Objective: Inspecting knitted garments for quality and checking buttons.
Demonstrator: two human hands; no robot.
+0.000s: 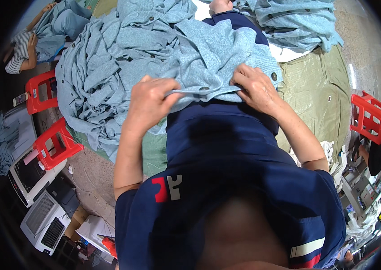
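Observation:
A light-blue knit cardigan [208, 58] lies across my lap, its dark buttons showing along a ribbed band. My left hand [152, 96] is closed on one end of this band, pinching it between thumb and fingers. At the other end my right hand [258, 87] grips the band with bent fingers. The stretch between the hands is drawn fairly straight, with a dark button [204, 88] near its middle. Another button [274, 76] shows right of my right hand. My navy trousers [226, 121] are just below the band.
A heap of similar blue cardigans [96, 67] lies to the left; a stack [294, 22] is at the far right on green sheeting [316, 85]. Red stools [58, 144] [370, 118] stand on both sides. At the far left, a person in a striped top [19, 56] handles blue knitwear.

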